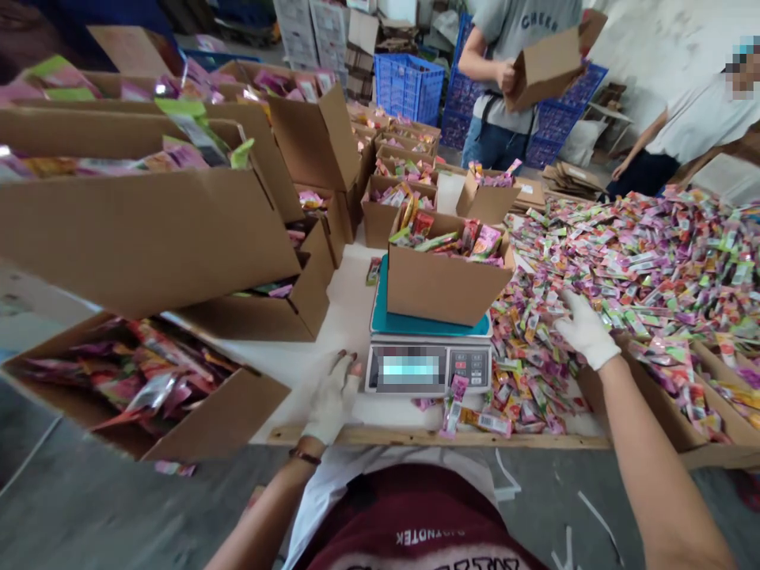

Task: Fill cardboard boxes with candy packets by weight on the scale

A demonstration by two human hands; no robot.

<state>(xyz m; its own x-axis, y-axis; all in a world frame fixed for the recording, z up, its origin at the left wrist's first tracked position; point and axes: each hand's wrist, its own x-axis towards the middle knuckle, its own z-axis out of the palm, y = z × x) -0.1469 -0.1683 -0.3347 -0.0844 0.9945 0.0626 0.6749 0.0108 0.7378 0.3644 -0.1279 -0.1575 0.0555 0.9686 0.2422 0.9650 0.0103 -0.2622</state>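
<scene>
A cardboard box (pixel 445 277) filled with small colourful packets stands on the teal plate of a digital scale (pixel 428 368). My left hand (pixel 333 396), in a white glove with bare fingertips, lies on the white tabletop (pixel 350 309) just left of the scale, fingers stretched out. To the right, my right hand (pixel 585 328), also gloved, reaches over a large heap of packets (pixel 647 261) with its fingers extended. Nothing shows in either hand. A few loose packets (pixel 454 408) lie at the scale's front edge.
Packet-filled boxes (pixel 148 237) are stacked at the left, with an open one (pixel 202 427) at the table edge. More boxes (pixel 665 396) stand at the right. Behind the table one person (pixel 522 55) holds a carton; another (pixel 701 127) is at far right. Blue crates (pixel 409 87) stand behind.
</scene>
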